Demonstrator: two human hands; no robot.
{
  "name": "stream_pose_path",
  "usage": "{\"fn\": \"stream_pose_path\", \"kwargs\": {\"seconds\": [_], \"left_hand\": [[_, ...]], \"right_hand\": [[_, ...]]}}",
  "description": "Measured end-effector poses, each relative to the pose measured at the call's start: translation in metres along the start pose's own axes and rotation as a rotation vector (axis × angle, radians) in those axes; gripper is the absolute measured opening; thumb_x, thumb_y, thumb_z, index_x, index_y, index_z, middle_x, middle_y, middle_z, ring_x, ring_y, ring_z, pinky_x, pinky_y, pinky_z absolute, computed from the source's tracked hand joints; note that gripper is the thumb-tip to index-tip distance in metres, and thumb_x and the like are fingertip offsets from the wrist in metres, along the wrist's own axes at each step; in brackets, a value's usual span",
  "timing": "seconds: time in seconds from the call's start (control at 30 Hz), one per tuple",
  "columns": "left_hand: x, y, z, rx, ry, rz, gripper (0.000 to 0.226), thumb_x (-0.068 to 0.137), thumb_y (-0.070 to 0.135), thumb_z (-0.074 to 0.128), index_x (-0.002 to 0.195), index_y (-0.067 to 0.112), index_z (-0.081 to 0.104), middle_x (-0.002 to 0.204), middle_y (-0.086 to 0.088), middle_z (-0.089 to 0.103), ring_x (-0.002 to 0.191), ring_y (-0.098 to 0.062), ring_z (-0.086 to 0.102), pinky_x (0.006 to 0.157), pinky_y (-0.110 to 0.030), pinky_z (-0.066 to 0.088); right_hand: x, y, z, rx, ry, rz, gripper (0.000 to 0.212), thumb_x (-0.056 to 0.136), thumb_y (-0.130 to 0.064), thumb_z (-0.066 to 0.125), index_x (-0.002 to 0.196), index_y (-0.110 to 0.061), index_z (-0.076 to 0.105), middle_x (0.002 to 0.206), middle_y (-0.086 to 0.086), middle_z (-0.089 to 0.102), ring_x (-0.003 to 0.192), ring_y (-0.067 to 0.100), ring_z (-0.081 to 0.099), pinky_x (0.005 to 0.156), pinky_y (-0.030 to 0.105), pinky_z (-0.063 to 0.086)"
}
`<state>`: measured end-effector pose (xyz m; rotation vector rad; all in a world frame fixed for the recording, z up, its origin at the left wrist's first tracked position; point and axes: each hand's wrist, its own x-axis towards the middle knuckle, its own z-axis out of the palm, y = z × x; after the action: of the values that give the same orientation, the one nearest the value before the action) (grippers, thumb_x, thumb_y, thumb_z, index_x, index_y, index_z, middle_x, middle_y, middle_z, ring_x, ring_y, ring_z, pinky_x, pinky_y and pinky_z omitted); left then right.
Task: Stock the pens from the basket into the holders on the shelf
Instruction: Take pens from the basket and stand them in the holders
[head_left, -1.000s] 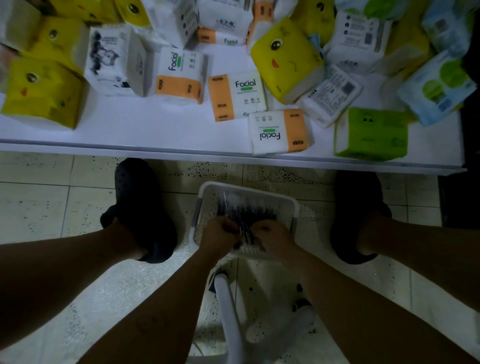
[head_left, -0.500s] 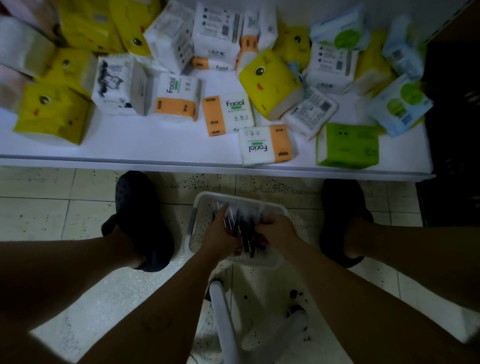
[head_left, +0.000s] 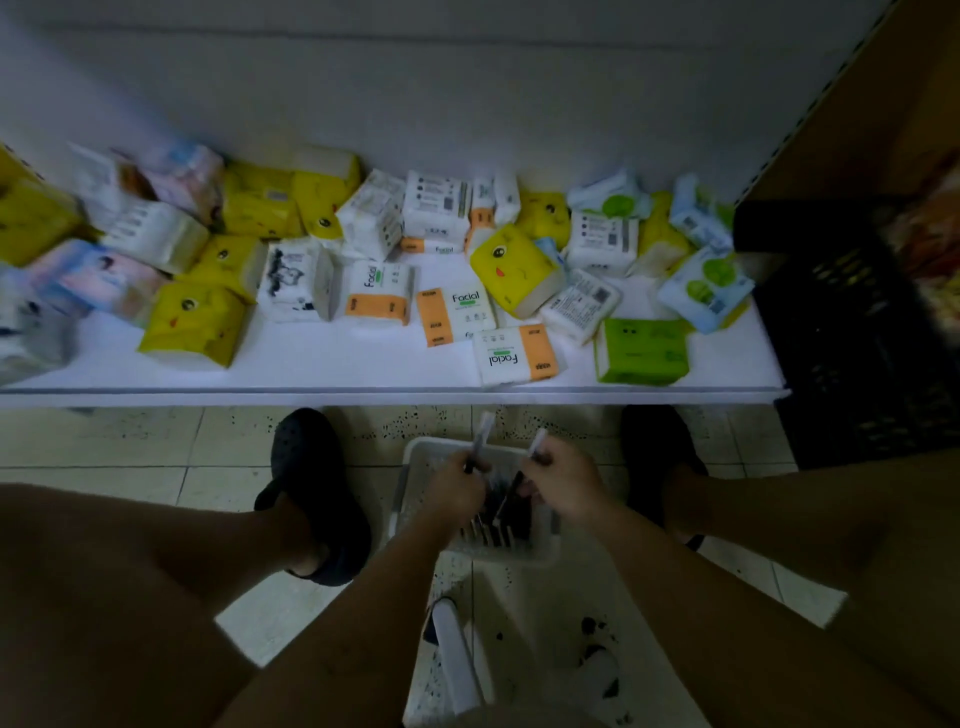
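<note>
Crouched over a white basket (head_left: 540, 553) of pens (head_left: 493, 530), left hand (head_left: 456, 486) and right hand (head_left: 563, 483) each clasp one pen; tissue packs (head_left: 376, 291) on the shelf (head_left: 363, 374) read "Facial".

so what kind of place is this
Probably a small shop: a white display shelf piled with wrapped facial tissue packs, a basket of pens on the tiled floor below, and a black crate beside the shelf.

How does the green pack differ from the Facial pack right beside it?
The green pack is green all over; the Facial pack is white with an orange band. The Facial pack has its name upside down from here; the green pack shows only two dark dots. Both lie flat by the front edge of the shelf.
</note>
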<state>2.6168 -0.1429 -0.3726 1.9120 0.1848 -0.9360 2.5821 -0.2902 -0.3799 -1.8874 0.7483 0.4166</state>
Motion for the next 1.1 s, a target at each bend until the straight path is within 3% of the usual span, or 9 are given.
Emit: {"fn": "stream_pose_path", "kwargs": {"seconds": [0.13, 0.23, 0.33, 0.5, 0.63, 0.8, 0.93, 1.0, 1.1], "left_hand": [[-0.012, 0.029, -0.003, 0.044, 0.023, 0.069, 0.013, 0.101, 0.023, 0.041, 0.105, 0.020, 0.053, 0.084, -0.003, 0.059, 0.061, -0.010, 0.050, 0.048, -0.019, 0.039], [-0.025, 0.050, -0.010, 0.065, 0.088, 0.213, 0.026, 0.103, 0.034, 0.034, 0.091, 0.023, 0.055, 0.078, 0.004, 0.058, 0.066, -0.010, 0.053, 0.052, -0.020, 0.039], [-0.036, 0.072, -0.016, -0.018, 0.032, 0.215, 0.031, 0.104, 0.020, 0.034, 0.086, 0.012, 0.058, 0.077, -0.003, 0.057, 0.066, -0.015, 0.051, 0.058, -0.025, 0.043], [-0.066, 0.116, -0.023, -0.275, -0.049, 0.269, 0.027, 0.102, 0.001, 0.030, 0.103, 0.014, 0.053, 0.073, -0.012, 0.052, 0.044, -0.012, 0.049, 0.042, -0.019, 0.038], [-0.086, 0.152, -0.031, -0.356, -0.099, 0.391, 0.036, 0.099, -0.006, 0.034, 0.131, 0.010, 0.039, 0.089, -0.009, 0.051, 0.053, -0.021, 0.054, 0.056, -0.033, 0.047], [-0.110, 0.193, -0.047, -0.256, -0.105, 0.567, 0.077, 0.093, -0.018, 0.029, 0.142, 0.042, 0.026, 0.099, -0.014, 0.046, 0.062, -0.021, 0.054, 0.066, -0.049, 0.056], [-0.125, 0.223, -0.053, -0.217, -0.072, 0.672, 0.065, 0.095, -0.008, 0.035, 0.134, 0.044, 0.039, 0.088, -0.011, 0.048, 0.056, -0.017, 0.040, 0.050, -0.035, 0.041], [-0.133, 0.239, -0.053, -0.219, -0.020, 0.733, 0.050, 0.097, 0.008, 0.043, 0.131, 0.045, 0.043, 0.077, -0.007, 0.047, 0.052, -0.015, 0.032, 0.046, -0.030, 0.028], [-0.148, 0.260, -0.052, -0.185, 0.042, 0.904, 0.031, 0.101, 0.033, 0.044, 0.130, 0.045, 0.046, 0.063, 0.003, 0.052, 0.045, -0.010, 0.035, 0.042, -0.023, 0.029]], "right_hand": [[-0.011, -0.024, -0.014, -0.043, 0.019, -0.076, 0.011, 0.089, -0.013, 0.057, 0.078, -0.014, 0.054, 0.081, 0.018, 0.067, 0.076, 0.034, 0.068, 0.067, 0.043, 0.055], [-0.026, -0.040, -0.029, -0.080, 0.024, -0.170, 0.010, 0.088, -0.012, 0.060, 0.079, -0.012, 0.055, 0.075, 0.017, 0.067, 0.071, 0.033, 0.069, 0.070, 0.047, 0.056], [-0.039, -0.058, -0.050, -0.038, 0.096, -0.226, 0.023, 0.083, -0.009, 0.066, 0.083, -0.023, 0.048, 0.070, 0.004, 0.063, 0.055, 0.013, 0.065, 0.056, 0.025, 0.055], [-0.057, -0.095, -0.092, -0.049, 0.145, -0.343, 0.063, 0.085, -0.011, 0.070, 0.134, -0.034, 0.037, 0.066, 0.005, 0.067, 0.061, 0.023, 0.068, 0.062, 0.035, 0.057], [-0.073, -0.127, -0.120, -0.114, 0.141, -0.501, 0.051, 0.087, -0.010, 0.067, 0.131, -0.025, 0.048, 0.066, 0.010, 0.071, 0.065, 0.026, 0.070, 0.068, 0.044, 0.058], [-0.105, -0.170, -0.148, -0.161, 0.226, -0.640, 0.043, 0.088, -0.012, 0.066, 0.127, -0.023, 0.053, 0.069, -0.001, 0.064, 0.073, 0.022, 0.069, 0.074, 0.037, 0.055], [-0.130, -0.201, -0.171, -0.192, 0.310, -0.707, 0.049, 0.086, -0.006, 0.068, 0.130, -0.020, 0.052, 0.081, -0.008, 0.048, 0.080, 0.023, 0.060, 0.067, 0.026, 0.047], [-0.142, -0.212, -0.183, -0.132, 0.328, -0.736, 0.057, 0.086, -0.004, 0.068, 0.136, -0.021, 0.047, 0.084, -0.006, 0.050, 0.077, 0.022, 0.060, 0.073, 0.032, 0.050], [-0.160, -0.224, -0.199, -0.061, 0.359, -0.777, 0.051, 0.083, -0.006, 0.071, 0.127, -0.024, 0.052, 0.087, 0.000, 0.057, 0.077, 0.025, 0.063, 0.073, 0.037, 0.052]]}}
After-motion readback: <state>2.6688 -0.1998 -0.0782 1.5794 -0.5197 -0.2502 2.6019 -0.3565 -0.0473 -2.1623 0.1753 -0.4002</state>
